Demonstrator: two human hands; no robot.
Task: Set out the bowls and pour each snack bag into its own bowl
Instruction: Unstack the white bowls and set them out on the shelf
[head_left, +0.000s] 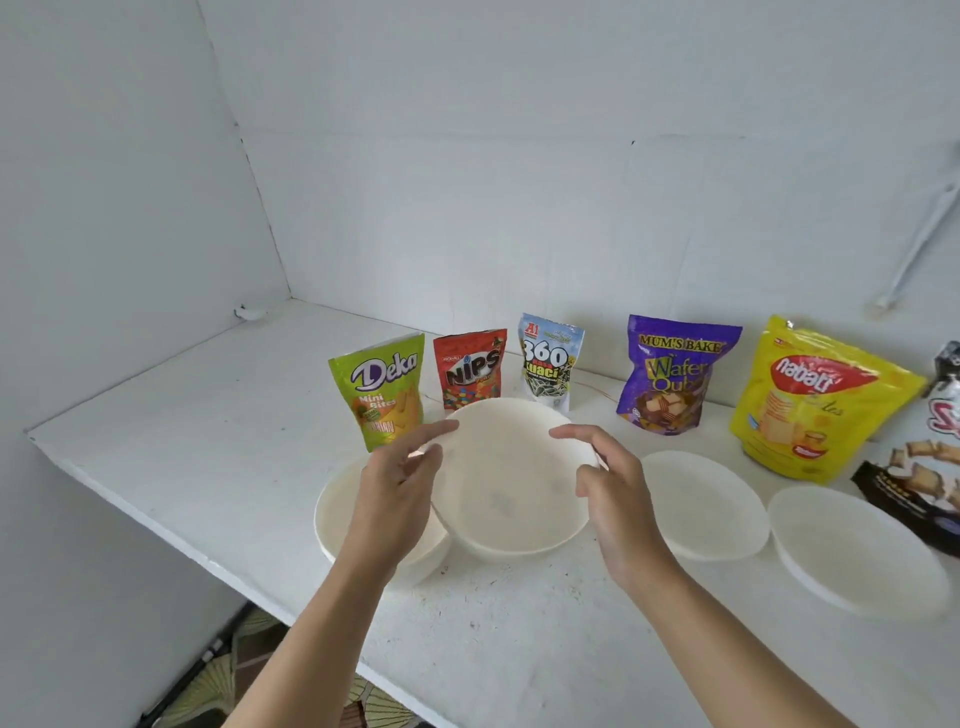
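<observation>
- A round white plastic bowl (506, 499) sits tilted at centre frame, its far rim raised, leaning over the edge of a second white bowl (337, 519) just left of it.
- The left hand (397, 486) has its fingers spread loosely over the tilted bowl's left rim — whether they press on it I cannot tell.
- The right hand (605, 478) curls at the right rim, thumb and fingers apart around the edge; actual contact is unclear.
- Two more shallow white bowls lie to the right: one (706, 506) at centre right, one (852, 551) near the right edge.
- Behind, a row of upright snack bags stands on the white table (182, 415): green Deka bag (379, 389), red Nips bag (470, 366), pale blue 360 Kuaci bag (549, 358), purple Mum's Bake bag (672, 371), yellow Nabati bag (810, 400).
- A dark bag (919, 467) is cut off at the right edge.
</observation>
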